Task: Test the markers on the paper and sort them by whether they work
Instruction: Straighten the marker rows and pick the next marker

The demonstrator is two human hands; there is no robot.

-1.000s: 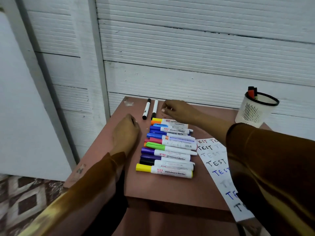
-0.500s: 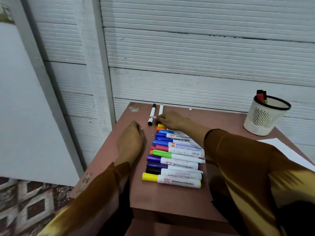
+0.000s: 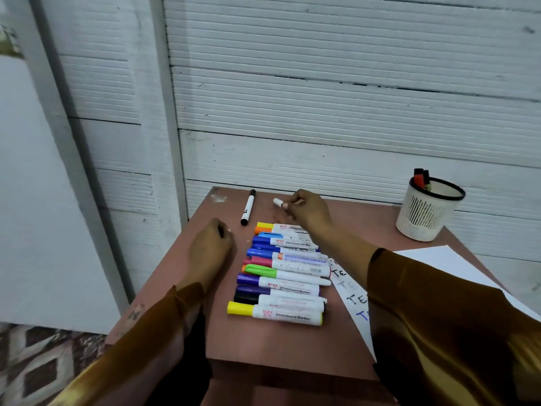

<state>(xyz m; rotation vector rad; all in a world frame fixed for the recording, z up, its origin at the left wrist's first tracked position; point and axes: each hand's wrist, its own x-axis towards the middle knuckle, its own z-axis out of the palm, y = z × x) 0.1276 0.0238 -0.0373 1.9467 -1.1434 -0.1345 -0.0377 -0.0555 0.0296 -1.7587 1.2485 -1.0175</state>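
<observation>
Reddish-brown table; row of white-barrelled markers capped yellow, orange, blue, pink, green, purple, black; white paper lettered black and blue; white slotted pen cup, black-rimmed; mustard-brown sleeves.

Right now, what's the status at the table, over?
Right hand grips slim white marker. Left hand curled, holding nothing. Black-capped marker lies beside. Sorted row undisturbed; nothing blocking paper.
</observation>
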